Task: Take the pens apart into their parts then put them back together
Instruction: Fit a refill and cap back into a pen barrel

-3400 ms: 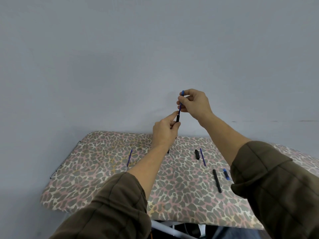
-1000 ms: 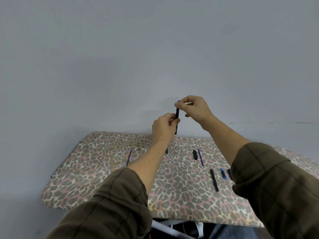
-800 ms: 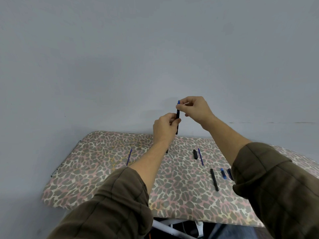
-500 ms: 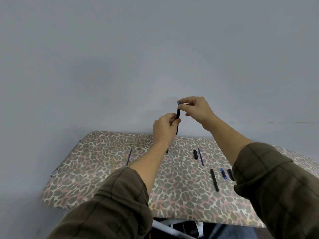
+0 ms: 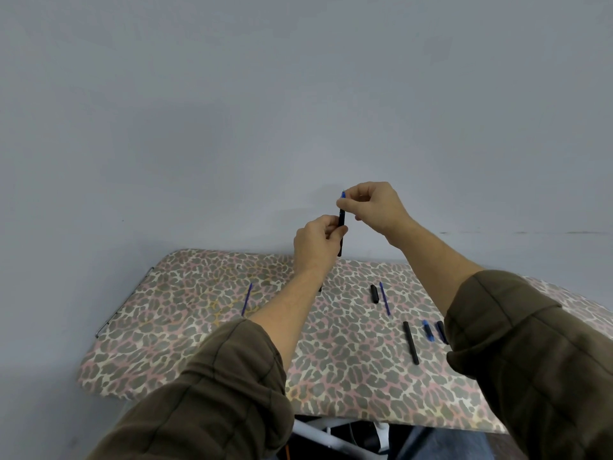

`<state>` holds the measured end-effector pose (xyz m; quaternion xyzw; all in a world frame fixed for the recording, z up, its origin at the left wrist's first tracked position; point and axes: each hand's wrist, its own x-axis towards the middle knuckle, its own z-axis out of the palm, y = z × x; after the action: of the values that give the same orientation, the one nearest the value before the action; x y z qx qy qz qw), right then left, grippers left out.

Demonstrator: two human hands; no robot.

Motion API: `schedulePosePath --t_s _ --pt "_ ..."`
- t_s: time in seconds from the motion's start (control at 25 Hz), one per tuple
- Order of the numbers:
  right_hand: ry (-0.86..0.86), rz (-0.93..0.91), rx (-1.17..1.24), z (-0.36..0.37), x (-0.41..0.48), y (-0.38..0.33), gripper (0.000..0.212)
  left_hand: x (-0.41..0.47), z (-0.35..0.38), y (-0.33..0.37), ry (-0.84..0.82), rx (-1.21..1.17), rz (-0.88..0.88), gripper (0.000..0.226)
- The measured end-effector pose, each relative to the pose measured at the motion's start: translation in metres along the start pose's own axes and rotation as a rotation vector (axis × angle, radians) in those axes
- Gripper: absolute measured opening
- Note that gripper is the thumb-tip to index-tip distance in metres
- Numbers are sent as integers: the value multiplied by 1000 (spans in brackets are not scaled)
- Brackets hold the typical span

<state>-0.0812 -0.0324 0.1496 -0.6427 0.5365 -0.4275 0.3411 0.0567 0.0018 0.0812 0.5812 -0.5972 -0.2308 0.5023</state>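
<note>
I hold a black pen barrel (image 5: 340,239) upright in front of the wall, above the table's far edge. My left hand (image 5: 316,245) grips its middle. My right hand (image 5: 373,204) pinches the top of it, where a blue end (image 5: 343,194) sticks out above my fingertips. On the leopard-print table (image 5: 185,327) lie loose parts: a blue refill (image 5: 246,303) at the left, a short black piece (image 5: 374,293) beside another blue refill (image 5: 384,298), a long black barrel (image 5: 410,342), a blue cap piece (image 5: 428,330) and a dark piece (image 5: 441,331) partly behind my right sleeve.
A plain grey wall (image 5: 298,111) stands right behind the table. The table's left edge (image 5: 122,310) and near edge are in view, with a white frame (image 5: 325,436) below it. A small dark bit (image 5: 320,288) shows beside my left forearm.
The blue refill that stood well out of the barrel has gone down into it; only its blue tip shows now. My right hand has come down onto the barrel's top.
</note>
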Motion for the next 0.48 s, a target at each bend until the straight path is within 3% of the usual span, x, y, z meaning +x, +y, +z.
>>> schedulePosePath --t_s 0.12,0.36,0.48 --pt "40 13 -3 0 -1 0 29 -1 0 1 -2 -10 2 13" --pt "-26 -16 34 0 0 2 11 0 0 0 2 -5 0 11" --pt "12 -6 -21 0 0 1 21 0 0 0 3 -9 -2 12"
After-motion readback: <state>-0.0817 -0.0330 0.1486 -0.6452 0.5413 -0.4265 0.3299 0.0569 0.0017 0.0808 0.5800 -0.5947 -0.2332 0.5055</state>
